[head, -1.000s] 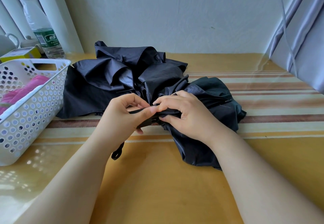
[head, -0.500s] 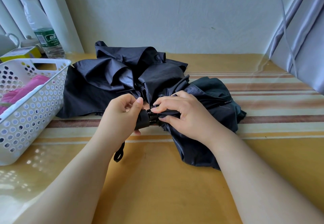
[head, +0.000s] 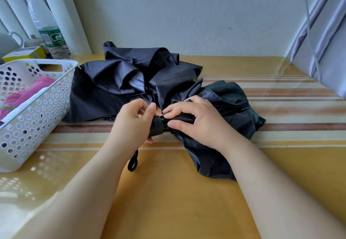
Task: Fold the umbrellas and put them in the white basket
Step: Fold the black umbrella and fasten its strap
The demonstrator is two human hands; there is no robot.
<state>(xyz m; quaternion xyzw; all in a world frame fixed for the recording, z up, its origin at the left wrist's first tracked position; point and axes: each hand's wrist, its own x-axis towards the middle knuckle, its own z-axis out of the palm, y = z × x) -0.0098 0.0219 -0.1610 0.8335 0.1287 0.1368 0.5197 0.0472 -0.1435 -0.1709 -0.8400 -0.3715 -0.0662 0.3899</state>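
A black umbrella (head: 224, 107) lies crumpled on the table in front of me, its loose canopy spreading to the right. My left hand (head: 131, 124) grips its black handle (head: 156, 126), and the wrist strap (head: 133, 161) hangs below. My right hand (head: 196, 121) pinches the gathered black cloth right beside the handle. A second black umbrella (head: 116, 81) lies unfolded behind it. The white basket (head: 39, 104) stands at the left with a pink umbrella (head: 24, 94) inside.
A water bottle (head: 49, 33), a yellow box (head: 24, 53) and a white teapot (head: 7, 42) stand behind the basket at the back left. A wall closes the back, and grey curtains (head: 322, 33) hang at the right. The table (head: 168, 192) has a striped glossy cover.
My left hand has slid off the cloth and down onto the handle, which now shows between my hands. My right hand stays on the gathered cloth.
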